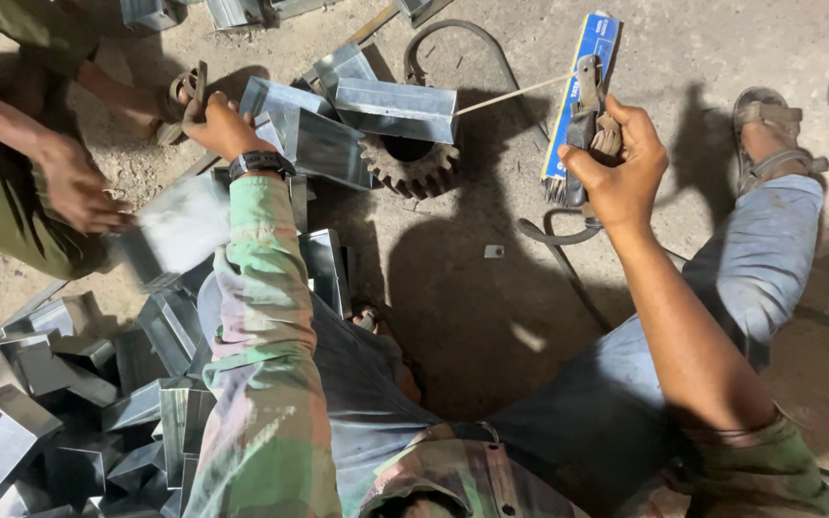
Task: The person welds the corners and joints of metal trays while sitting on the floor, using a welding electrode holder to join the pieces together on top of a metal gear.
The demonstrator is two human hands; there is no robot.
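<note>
Two hands | right hand (616, 163) fingers clamp electrode holder (582, 105) | left hand (218, 125) fingers hidden, grip unclear | co-worker's sheet (179, 230) blurred

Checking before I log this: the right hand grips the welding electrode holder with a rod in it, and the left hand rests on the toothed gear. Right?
Not quite. The right hand does grip the electrode holder with its rod, but in the head view the left hand rests on a folded sheet-metal piece, not on the gear.
</note>
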